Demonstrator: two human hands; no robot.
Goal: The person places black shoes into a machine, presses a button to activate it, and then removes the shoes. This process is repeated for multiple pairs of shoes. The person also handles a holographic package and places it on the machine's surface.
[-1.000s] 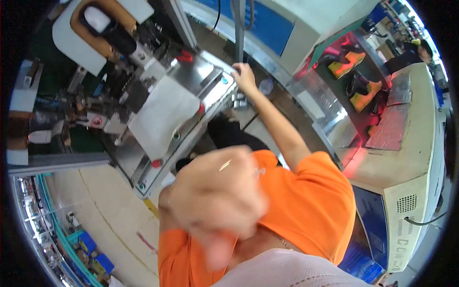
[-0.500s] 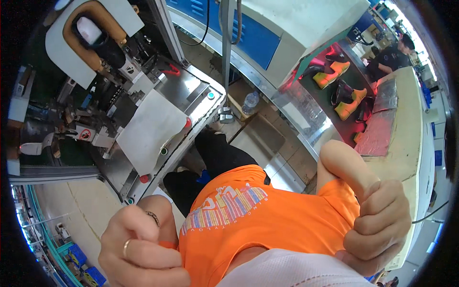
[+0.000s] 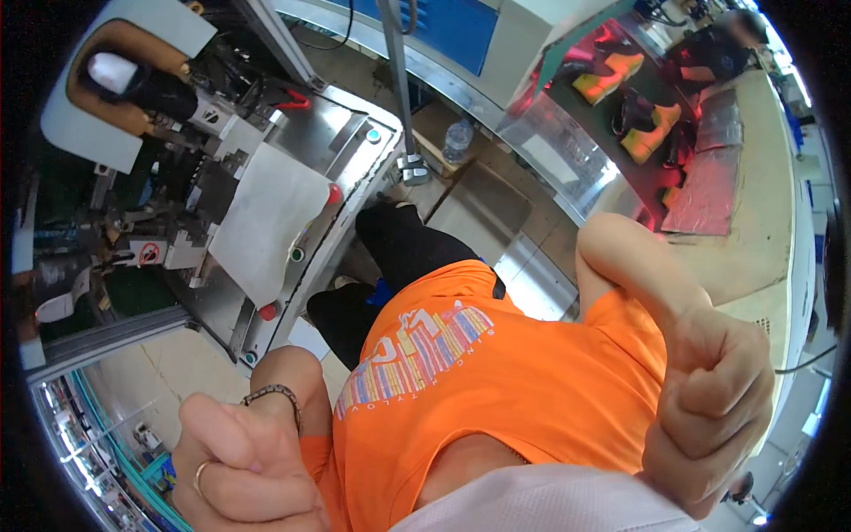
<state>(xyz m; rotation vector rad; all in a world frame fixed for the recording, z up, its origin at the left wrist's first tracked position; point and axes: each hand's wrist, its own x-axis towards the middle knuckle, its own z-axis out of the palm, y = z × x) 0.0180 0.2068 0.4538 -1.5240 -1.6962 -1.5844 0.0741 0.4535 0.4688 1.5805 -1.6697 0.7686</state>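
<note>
Both of my hands are raised close to the camera, one at each side of my orange shirt [image 3: 532, 381]. The fingers of my left hand [image 3: 253, 470] are curled in, with a ring on one finger and a dark bracelet at the wrist. My right hand [image 3: 716, 390] is closed too, its thumb pressed against the bent fingers. Whatever either hand may hold is hidden. Between them, along the lower edge, lies a white fabric piece [image 3: 532, 501]; I cannot tell whether the hands touch it.
To the left stands a machine with a metal table [image 3: 341, 120], red and green buttons and a white sheet [image 3: 266, 226]. A conveyor under red light at the upper right carries several orange-yellow and dark shoes [image 3: 651, 133]. A person [image 3: 714, 53] is beyond it. A plastic bottle [image 3: 458, 140] stands behind my legs.
The view has shifted a little. My left hand sits slightly lower and farther left, its wrist more exposed. My right hand has turned somewhat, staying closed.
</note>
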